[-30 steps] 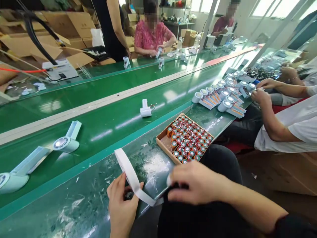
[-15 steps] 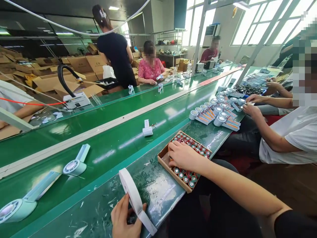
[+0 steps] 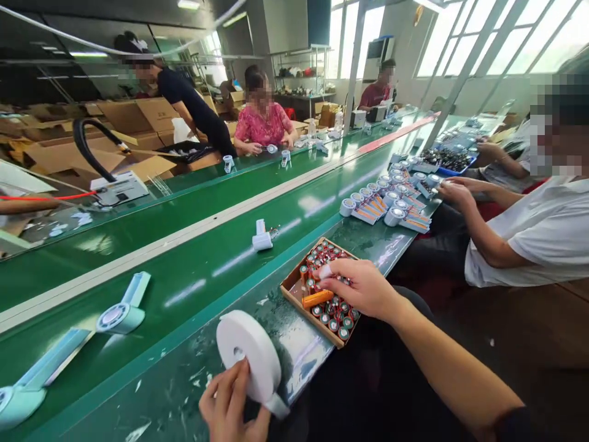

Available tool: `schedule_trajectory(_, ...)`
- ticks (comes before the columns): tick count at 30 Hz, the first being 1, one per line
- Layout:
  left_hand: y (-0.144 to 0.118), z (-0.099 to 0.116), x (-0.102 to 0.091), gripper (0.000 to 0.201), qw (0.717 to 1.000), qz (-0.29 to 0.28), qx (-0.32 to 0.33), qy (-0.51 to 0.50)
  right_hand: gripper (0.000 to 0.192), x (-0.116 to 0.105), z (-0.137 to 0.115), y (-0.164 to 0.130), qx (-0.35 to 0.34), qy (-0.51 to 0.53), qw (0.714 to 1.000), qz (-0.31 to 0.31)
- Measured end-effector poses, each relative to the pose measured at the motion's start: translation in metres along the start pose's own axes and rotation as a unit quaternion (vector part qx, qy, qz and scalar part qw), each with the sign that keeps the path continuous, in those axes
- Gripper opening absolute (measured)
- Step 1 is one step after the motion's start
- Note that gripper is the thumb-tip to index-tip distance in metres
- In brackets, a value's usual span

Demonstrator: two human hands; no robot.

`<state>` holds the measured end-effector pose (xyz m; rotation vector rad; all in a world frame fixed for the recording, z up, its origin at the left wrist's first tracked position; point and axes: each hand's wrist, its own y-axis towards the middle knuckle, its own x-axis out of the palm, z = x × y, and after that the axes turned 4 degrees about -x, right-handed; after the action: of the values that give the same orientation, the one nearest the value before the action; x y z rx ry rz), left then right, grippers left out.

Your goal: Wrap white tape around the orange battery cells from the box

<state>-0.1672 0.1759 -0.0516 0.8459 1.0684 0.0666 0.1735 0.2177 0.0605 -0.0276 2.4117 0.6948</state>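
Observation:
My left hand (image 3: 232, 402) grips a white roll of foam tape (image 3: 248, 354) at the near edge of the green bench, its flat face turned toward me. My right hand (image 3: 356, 285) hovers over a cardboard box (image 3: 294, 293) packed with several orange batteries with red wires. It lifts one orange battery (image 3: 317, 299) lying sideways above the others, and a white piece sits on a fingertip.
A green conveyor belt (image 3: 197, 252) runs past with pale blue handheld fans (image 3: 122, 313) and a small white part (image 3: 261, 236) on it. To the right, a person in a white shirt (image 3: 538, 233) works beside rows of white fan heads (image 3: 391, 202). Other people stand across the belt.
The tape roll has turned from edge-on to face-on in my left hand. My right hand went from the tape to the battery box and has lifted one battery.

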Motion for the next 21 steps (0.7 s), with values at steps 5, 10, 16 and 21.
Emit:
schedule_trajectory(5,0.010,0.011,0.009,0.037,1.000,0.002,0.000,0.005,0.043,0.019,0.014,-0.009,-0.094,-0.100,0.971,-0.195)
schedule_trajectory(10,0.005,0.009,0.016,0.042,1.000,0.008,-0.009,-0.002,0.034,0.032,0.003,-0.015,-0.036,-0.234,0.956,-0.173)
schedule_trajectory(16,0.004,0.019,0.004,0.047,1.000,-0.016,-0.021,0.006,0.021,0.018,-0.015,-0.012,0.086,-0.125,0.966,-0.207)
schedule_trajectory(21,0.008,0.035,-0.014,0.056,0.999,-0.034,-0.013,0.011,0.032,0.010,-0.030,-0.027,0.161,0.238,0.958,0.016)
